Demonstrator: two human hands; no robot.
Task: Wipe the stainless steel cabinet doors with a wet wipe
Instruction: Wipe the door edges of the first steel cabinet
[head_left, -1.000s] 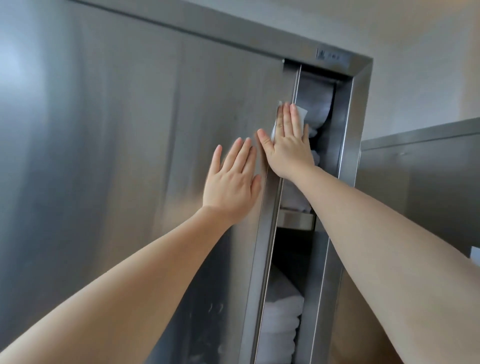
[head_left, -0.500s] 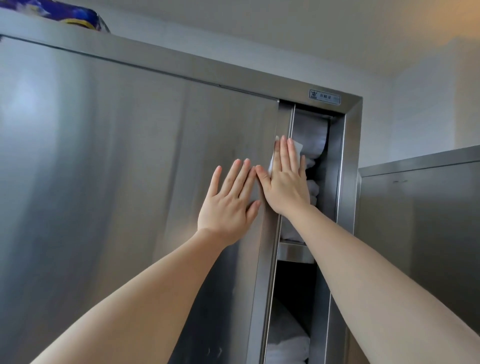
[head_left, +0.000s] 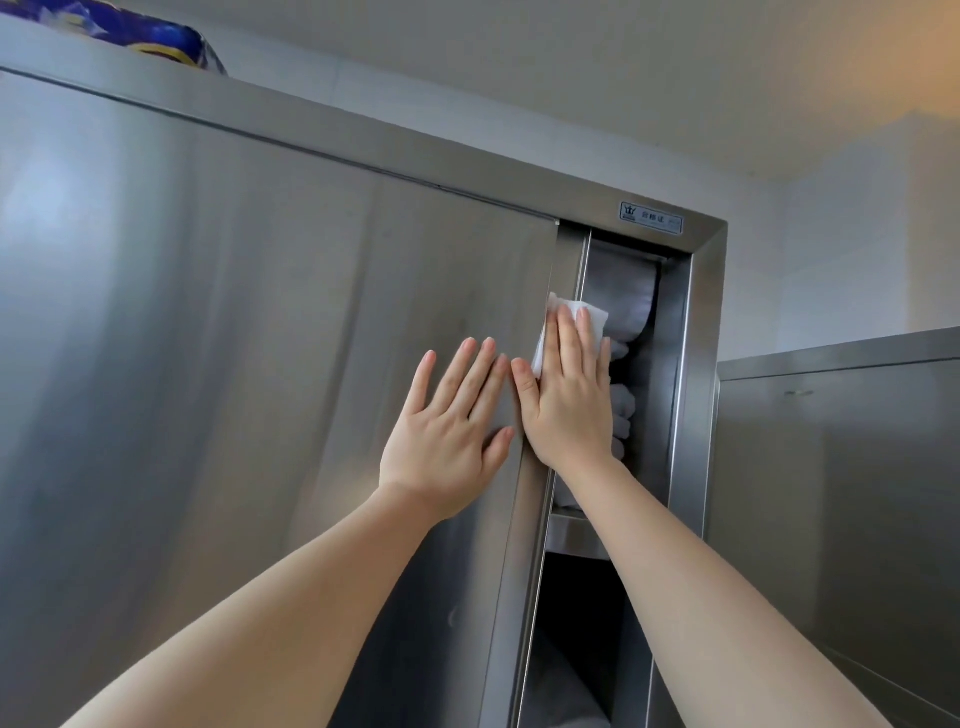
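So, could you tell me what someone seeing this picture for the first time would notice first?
Two bare hands pressed flat on the stainless steel cabinet door: the left hand on its face, the right hand at its right edge, pressing a white wet wipe against it. To the right, a narrow gap shows shelves with folded white towels, and a blue package sits on top of the cabinet.

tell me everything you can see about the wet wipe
The wet wipe is a thin white sheet, slightly crumpled. The right hand presses it flat, fingers straight, against the right edge of the steel cabinet door. Only its top and left edge show past the fingers; the rest is hidden under the hand.
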